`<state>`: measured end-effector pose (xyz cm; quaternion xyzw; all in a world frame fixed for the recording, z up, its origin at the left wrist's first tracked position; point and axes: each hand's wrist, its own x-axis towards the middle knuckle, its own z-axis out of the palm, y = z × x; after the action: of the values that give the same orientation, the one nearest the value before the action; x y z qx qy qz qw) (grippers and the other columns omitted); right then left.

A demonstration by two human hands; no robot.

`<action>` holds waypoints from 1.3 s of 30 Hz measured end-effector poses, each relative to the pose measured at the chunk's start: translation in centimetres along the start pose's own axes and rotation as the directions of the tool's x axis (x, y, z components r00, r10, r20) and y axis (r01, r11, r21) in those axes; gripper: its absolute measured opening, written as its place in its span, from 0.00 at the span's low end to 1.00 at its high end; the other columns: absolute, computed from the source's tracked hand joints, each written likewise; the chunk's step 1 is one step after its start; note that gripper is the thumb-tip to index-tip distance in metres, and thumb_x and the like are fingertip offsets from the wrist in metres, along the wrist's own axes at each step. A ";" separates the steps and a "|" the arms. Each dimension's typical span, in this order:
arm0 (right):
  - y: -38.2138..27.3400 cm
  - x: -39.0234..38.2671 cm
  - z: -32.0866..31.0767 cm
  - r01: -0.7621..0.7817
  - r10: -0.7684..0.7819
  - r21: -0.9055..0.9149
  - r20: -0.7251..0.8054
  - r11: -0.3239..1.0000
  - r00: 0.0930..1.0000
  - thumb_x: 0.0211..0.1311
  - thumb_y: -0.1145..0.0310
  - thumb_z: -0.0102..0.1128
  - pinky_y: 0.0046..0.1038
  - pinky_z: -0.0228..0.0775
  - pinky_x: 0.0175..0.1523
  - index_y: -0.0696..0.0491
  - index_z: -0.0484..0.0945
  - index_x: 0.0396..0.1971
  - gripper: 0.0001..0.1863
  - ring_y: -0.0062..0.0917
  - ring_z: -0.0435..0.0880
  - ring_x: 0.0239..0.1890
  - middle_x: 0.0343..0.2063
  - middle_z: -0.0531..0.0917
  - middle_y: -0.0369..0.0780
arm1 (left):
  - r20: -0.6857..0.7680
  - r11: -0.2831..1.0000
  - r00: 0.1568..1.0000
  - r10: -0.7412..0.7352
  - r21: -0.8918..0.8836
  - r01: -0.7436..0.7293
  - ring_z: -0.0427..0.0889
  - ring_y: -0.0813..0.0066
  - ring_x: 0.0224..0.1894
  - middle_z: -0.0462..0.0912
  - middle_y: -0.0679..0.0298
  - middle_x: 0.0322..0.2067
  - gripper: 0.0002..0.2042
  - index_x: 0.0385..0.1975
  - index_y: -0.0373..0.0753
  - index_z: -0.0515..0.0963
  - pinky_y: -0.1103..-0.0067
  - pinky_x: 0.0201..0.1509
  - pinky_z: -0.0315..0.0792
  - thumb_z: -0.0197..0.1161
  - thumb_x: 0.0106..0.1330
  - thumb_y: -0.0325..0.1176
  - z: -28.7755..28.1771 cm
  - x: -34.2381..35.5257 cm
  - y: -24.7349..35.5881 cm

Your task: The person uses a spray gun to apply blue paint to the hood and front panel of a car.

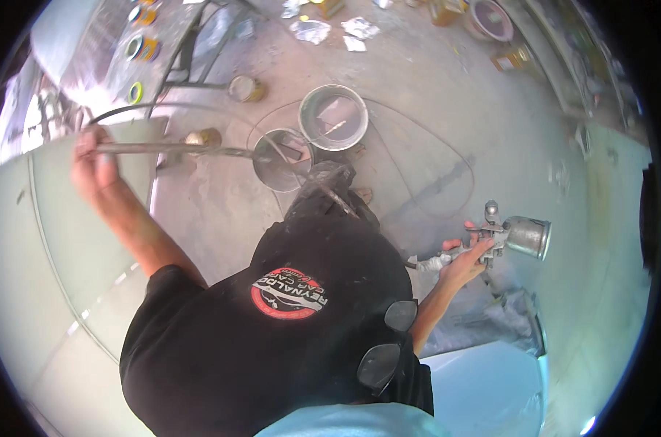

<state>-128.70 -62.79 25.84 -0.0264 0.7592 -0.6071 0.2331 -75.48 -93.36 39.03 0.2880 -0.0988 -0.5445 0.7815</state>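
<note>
My left hand (95,162), raised at the far left, is closed around a grey hose (163,148). From there the hose runs rightward past my body, and a second length curves behind it. On the right, my right hand (463,268) grips a metal spray gun (495,234) by its handle, fingers wrapped around it. The gun's silver paint cup (528,237) points to the right, tilted on its side. A pale, stained hose fitting (432,263) joins the handle; my black shirt hides where the line goes beyond it.
Two buckets stand ahead: one grey (263,172), one with a pale rim (335,89). A thin hose (467,164) loops across the floor. Cans (247,88) are near a table (137,69) at upper left. Pale panels (72,218) flank me; a light blue surface (483,390) lies lower right.
</note>
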 end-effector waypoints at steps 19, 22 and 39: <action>-3.1 -1.0 2.3 0.234 -0.206 -0.114 0.216 0.966 0.955 0.73 0.49 0.42 0.22 0.67 0.20 0.61 0.68 0.52 0.28 0.23 0.75 0.14 0.42 0.81 0.44 | -0.223 0.728 0.898 -0.379 0.527 0.438 0.76 0.65 0.29 0.74 0.55 0.28 0.06 0.30 0.31 0.71 0.75 0.30 0.73 0.47 0.57 0.17 -10.5 10.5 -23.9; -2.4 -0.2 1.8 0.206 -0.198 -0.175 0.062 0.963 0.978 0.73 0.52 0.43 0.22 0.65 0.18 0.60 0.67 0.52 0.25 0.23 0.74 0.12 0.41 0.81 0.43 | -0.246 0.713 0.843 -0.479 0.451 0.537 0.69 0.66 0.21 0.70 0.58 0.24 0.06 0.32 0.32 0.68 0.72 0.26 0.69 0.42 0.62 0.18 -4.9 4.8 -36.3; -2.7 2.0 0.0 -0.138 0.119 -0.143 -0.132 0.980 0.984 0.73 0.54 0.41 0.20 0.59 0.17 0.60 0.70 0.48 0.22 0.21 0.74 0.12 0.39 0.80 0.41 | -0.288 -0.079 0.399 -0.870 0.882 0.464 0.58 0.76 0.13 0.64 0.66 0.18 0.13 0.27 0.42 0.64 0.77 0.16 0.58 0.46 0.75 0.40 -15.0 16.6 -77.1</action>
<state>-131.15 -64.11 27.76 0.0425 0.8163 -0.5315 0.2222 -123.28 -121.85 -18.83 0.5438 -0.3538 -0.7587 0.0587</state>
